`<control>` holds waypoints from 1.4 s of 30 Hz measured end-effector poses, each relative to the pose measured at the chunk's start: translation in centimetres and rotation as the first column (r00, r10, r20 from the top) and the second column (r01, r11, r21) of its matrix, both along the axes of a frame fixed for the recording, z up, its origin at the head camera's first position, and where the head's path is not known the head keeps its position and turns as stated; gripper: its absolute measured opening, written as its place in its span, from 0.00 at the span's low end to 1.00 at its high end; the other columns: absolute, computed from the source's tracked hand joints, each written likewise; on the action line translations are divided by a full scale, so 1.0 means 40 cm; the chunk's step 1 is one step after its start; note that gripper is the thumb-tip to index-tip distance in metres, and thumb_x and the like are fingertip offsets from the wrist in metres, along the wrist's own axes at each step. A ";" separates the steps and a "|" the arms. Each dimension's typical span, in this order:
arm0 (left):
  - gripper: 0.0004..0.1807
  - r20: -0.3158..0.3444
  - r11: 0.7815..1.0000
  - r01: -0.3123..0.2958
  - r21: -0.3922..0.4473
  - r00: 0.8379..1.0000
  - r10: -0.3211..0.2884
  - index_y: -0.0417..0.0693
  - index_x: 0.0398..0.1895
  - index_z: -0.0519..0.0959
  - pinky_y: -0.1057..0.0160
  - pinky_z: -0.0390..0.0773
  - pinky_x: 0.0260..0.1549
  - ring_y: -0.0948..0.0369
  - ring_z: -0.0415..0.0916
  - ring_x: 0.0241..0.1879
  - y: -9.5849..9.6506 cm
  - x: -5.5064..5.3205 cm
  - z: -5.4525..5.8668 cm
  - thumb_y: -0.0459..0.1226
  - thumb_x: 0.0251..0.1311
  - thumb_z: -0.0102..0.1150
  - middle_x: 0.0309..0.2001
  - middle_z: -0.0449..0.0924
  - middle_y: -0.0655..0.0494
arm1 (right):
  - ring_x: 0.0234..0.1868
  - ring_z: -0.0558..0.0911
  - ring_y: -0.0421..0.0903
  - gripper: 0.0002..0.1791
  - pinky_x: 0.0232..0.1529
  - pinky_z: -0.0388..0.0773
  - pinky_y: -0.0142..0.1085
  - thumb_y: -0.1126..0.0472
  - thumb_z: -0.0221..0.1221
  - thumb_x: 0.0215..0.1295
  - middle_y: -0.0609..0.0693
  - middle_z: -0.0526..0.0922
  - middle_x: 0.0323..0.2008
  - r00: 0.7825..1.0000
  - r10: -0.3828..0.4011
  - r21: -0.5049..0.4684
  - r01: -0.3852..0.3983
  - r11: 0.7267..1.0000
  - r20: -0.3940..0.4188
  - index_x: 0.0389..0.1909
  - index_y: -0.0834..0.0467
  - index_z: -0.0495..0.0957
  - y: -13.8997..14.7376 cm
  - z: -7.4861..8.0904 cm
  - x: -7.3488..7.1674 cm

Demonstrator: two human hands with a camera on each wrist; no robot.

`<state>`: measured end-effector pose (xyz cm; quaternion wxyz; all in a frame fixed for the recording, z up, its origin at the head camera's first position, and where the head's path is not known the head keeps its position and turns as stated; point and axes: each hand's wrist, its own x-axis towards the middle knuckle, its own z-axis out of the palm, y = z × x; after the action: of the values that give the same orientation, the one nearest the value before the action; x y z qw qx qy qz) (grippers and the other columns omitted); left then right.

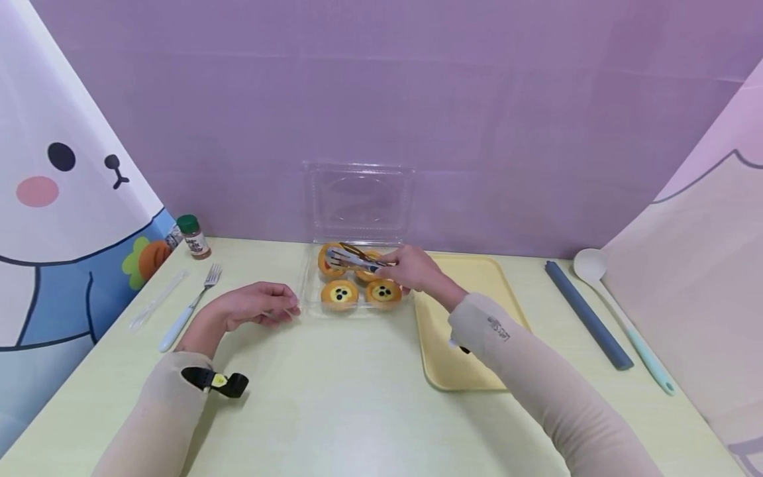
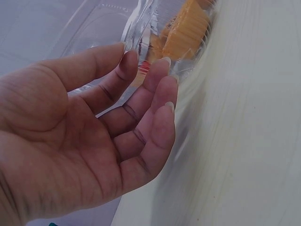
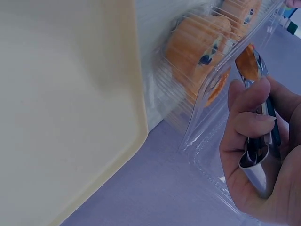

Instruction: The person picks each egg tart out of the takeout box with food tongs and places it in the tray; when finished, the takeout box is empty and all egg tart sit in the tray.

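Observation:
My right hand (image 1: 411, 268) grips metal tongs (image 1: 360, 260) over a clear plastic container (image 1: 305, 281) whose lid (image 1: 361, 202) stands up behind it. The tongs reach leftward to the back-left egg tart (image 1: 328, 262), and in the right wrist view orange pastry (image 3: 247, 62) shows between their jaws. A second back tart is partly hidden by the tongs. In the front row sit two tarts topped with dark berries, a left one (image 1: 340, 295) and a right one (image 1: 383, 293). My left hand (image 1: 256, 306) holds nothing, its fingers loosely bent, fingertips right at the container's left wall.
A yellow tray (image 1: 441, 358) lies right of the container, under my right forearm. Farther right are a dark blue bar (image 1: 587, 315) and a white ladle (image 1: 622, 318). To the left lie a fork (image 1: 191, 308), a clear wrapped item (image 1: 157, 300) and a green-capped spice jar (image 1: 194, 237).

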<state>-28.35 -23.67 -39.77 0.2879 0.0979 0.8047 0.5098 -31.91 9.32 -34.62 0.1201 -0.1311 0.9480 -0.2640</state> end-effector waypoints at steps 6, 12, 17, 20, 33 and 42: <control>0.18 0.000 1.000 -0.002 -0.001 1.000 0.002 0.39 0.53 0.76 0.56 0.80 0.49 0.55 0.80 0.50 -0.001 0.000 -0.001 0.45 0.73 0.54 0.52 0.82 0.47 | 0.14 0.76 0.46 0.24 0.15 0.63 0.32 0.48 0.62 0.69 0.62 0.83 0.22 1.000 0.002 -0.038 -0.002 0.999 0.002 0.64 0.50 0.77 -0.004 -0.002 -0.002; 0.17 0.005 1.000 -0.002 0.000 1.000 0.002 0.39 0.52 0.76 0.57 0.80 0.49 0.57 0.80 0.49 -0.001 -0.002 -0.001 0.44 0.73 0.54 0.52 0.82 0.48 | 0.20 0.82 0.54 0.24 0.15 0.65 0.32 0.48 0.62 0.69 0.62 0.84 0.25 1.000 0.000 -0.067 0.000 0.998 0.004 0.64 0.49 0.78 -0.003 0.000 -0.003; 0.18 0.002 1.000 0.001 0.000 1.000 -0.001 0.39 0.52 0.76 0.57 0.80 0.49 0.57 0.80 0.49 -0.001 -0.002 0.000 0.45 0.73 0.54 0.53 0.82 0.47 | 0.22 0.83 0.54 0.24 0.15 0.66 0.31 0.49 0.62 0.70 0.63 0.87 0.31 1.000 -0.007 -0.079 0.007 0.997 0.004 0.64 0.49 0.77 0.004 0.013 0.005; 0.17 0.005 1.000 -0.001 0.000 1.000 0.001 0.40 0.52 0.76 0.57 0.80 0.49 0.57 0.80 0.49 -0.002 -0.002 0.000 0.45 0.73 0.54 0.52 0.82 0.48 | 0.18 0.81 0.49 0.24 0.15 0.65 0.31 0.50 0.61 0.70 0.62 0.87 0.33 1.000 -0.008 -0.091 0.009 0.996 0.005 0.65 0.49 0.77 0.010 0.021 0.011; 0.17 0.005 1.000 -0.004 0.000 1.000 0.004 0.39 0.52 0.76 0.57 0.80 0.48 0.57 0.80 0.47 -0.001 -0.003 -0.003 0.44 0.73 0.54 0.48 0.83 0.51 | 0.14 0.78 0.45 0.25 0.16 0.71 0.33 0.49 0.62 0.69 0.49 0.80 0.20 1.000 0.001 -0.163 -0.004 0.987 -0.017 0.66 0.46 0.76 0.073 0.043 0.043; 0.17 0.009 1.000 -0.005 0.019 1.000 0.005 0.35 0.51 0.74 0.57 0.79 0.45 0.57 0.78 0.41 -0.002 -0.001 -0.002 0.42 0.72 0.54 0.40 0.79 0.53 | 0.14 0.75 0.43 0.26 0.16 0.67 0.32 0.48 0.61 0.70 0.50 0.80 0.24 1.000 -0.018 -0.217 0.022 0.976 0.020 0.67 0.48 0.74 0.129 0.065 0.083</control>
<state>-28.41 -23.77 -39.85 0.2893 0.0965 0.7988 0.5185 -28.59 14.50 -32.00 0.1111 -0.1314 0.9137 -0.3683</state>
